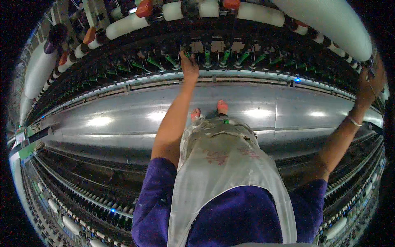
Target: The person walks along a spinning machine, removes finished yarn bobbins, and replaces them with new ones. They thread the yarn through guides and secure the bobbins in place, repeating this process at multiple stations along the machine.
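Grey metal floor between spindle rows

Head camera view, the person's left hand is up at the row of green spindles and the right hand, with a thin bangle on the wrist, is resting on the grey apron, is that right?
Not quite. In the head view the right hand, thin bangle on its wrist, is raised to the machine's right end, not on the grey apron. The left hand is indeed at the row of green spindles.
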A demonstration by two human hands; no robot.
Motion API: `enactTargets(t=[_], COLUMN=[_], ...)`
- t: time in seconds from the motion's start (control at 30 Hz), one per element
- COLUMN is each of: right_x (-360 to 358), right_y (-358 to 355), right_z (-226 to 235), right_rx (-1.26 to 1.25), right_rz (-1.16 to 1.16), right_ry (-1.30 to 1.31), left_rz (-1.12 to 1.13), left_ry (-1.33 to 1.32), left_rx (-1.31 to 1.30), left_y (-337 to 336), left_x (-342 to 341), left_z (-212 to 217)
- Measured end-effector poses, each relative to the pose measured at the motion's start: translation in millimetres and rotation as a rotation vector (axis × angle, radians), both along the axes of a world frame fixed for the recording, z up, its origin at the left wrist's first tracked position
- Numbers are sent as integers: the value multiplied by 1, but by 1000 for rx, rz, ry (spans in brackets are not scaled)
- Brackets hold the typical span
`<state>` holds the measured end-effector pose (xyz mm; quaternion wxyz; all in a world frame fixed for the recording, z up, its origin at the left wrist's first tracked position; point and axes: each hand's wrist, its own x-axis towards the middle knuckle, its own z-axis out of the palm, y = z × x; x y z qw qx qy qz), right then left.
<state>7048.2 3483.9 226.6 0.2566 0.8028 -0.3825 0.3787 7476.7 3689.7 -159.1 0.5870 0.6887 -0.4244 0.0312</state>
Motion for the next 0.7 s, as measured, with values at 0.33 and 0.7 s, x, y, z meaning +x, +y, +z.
enactTargets(t=[0.33, 0.7], right_x=[158, 275], right_y=[242, 325], right_z=[-169, -171], right_rx=[826, 1205], right_rz=[501, 631], right_ry=[-172, -575], left_rz=[-434, -589], left_ry=[957, 1628], left_rx=[-548, -561], left_y=[95, 202], left_x=[52, 49], left_z=[185, 208])
